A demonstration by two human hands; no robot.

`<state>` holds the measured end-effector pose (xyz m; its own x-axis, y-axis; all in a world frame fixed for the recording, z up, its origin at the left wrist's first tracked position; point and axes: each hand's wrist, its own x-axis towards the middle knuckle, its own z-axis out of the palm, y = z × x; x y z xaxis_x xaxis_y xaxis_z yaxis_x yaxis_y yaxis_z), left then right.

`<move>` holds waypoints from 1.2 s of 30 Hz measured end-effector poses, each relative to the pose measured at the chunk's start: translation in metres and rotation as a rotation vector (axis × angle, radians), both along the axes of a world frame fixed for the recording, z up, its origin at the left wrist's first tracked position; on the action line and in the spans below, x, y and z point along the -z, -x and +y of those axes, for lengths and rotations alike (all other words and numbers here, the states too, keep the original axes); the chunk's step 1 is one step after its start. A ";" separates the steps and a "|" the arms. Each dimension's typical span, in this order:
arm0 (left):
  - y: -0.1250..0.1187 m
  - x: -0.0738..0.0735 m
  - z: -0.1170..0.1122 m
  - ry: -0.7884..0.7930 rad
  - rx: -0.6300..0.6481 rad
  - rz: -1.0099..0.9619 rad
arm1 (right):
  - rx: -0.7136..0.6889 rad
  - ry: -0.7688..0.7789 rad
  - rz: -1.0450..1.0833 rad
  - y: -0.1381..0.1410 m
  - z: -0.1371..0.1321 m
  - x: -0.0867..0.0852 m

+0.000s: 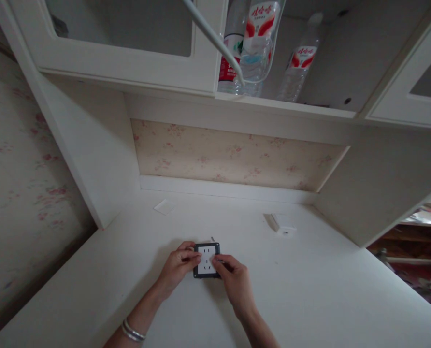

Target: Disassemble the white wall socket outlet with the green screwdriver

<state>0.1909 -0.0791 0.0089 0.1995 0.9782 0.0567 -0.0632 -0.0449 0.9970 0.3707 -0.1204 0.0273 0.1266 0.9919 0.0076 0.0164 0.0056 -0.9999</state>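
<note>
A small wall socket (pixel 207 258) with a white face and dark frame lies flat on the white desk (pixel 309 299). My left hand (pixel 177 267) grips its left edge with curled fingers. My right hand (pixel 235 280) pinches its right edge, thumb and fingers pressed on the face. A tiny screw or pin (pixel 212 239) lies just behind the socket. A silver bangle sits on my left wrist.
A small white plate (pixel 164 207) lies at the back left and a white box-like part (pixel 280 225) at the back right. Overhead, a cabinet with an open door holds water bottles (pixel 255 43). Floral wallpaper backs the desk niche; side panels close it in.
</note>
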 end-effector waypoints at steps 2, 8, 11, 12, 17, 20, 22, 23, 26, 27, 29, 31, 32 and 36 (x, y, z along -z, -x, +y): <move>0.000 0.000 0.000 -0.014 0.041 0.015 | 0.006 0.009 0.031 -0.001 0.000 0.002; 0.000 0.000 -0.001 -0.017 0.044 0.015 | -0.009 0.090 0.136 -0.001 -0.002 0.004; -0.001 -0.002 -0.002 0.007 -0.004 0.000 | -0.012 0.094 0.154 0.001 -0.003 0.004; -0.001 -0.003 -0.002 0.012 -0.019 -0.002 | -0.010 0.089 0.154 0.001 -0.004 0.003; -0.002 -0.009 -0.004 0.013 -0.071 -0.038 | 0.001 0.082 0.098 0.003 -0.004 0.002; -0.003 -0.010 -0.005 0.020 -0.099 -0.064 | 0.004 0.081 0.092 0.005 -0.005 0.000; -0.003 -0.010 -0.005 0.030 -0.102 -0.076 | 0.005 0.068 0.087 0.006 -0.005 0.000; -0.003 -0.009 -0.005 0.037 -0.102 -0.079 | 0.004 0.061 0.085 0.006 -0.005 0.000; -0.003 -0.009 -0.005 0.049 -0.100 -0.061 | -0.015 0.056 0.100 0.006 -0.005 0.000; -0.002 -0.010 -0.005 0.049 -0.091 -0.048 | -0.021 0.060 0.108 0.006 -0.005 0.001; -0.002 -0.011 -0.005 0.032 -0.046 -0.023 | -0.024 0.065 0.115 0.004 -0.004 0.002; -0.002 -0.012 -0.006 -0.002 0.018 -0.005 | -0.023 0.066 0.118 0.003 -0.003 0.003; -0.002 -0.012 -0.006 -0.020 0.046 0.002 | -0.026 0.065 0.119 0.002 -0.003 0.004; -0.001 -0.013 -0.007 -0.040 0.089 0.010 | -0.029 0.063 0.118 -0.001 -0.004 0.007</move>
<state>0.1923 -0.0857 0.0214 0.2866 0.9535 0.0931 -0.0585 -0.0796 0.9951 0.3715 -0.1241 0.0207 0.0939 0.9932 -0.0680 -0.1001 -0.0586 -0.9932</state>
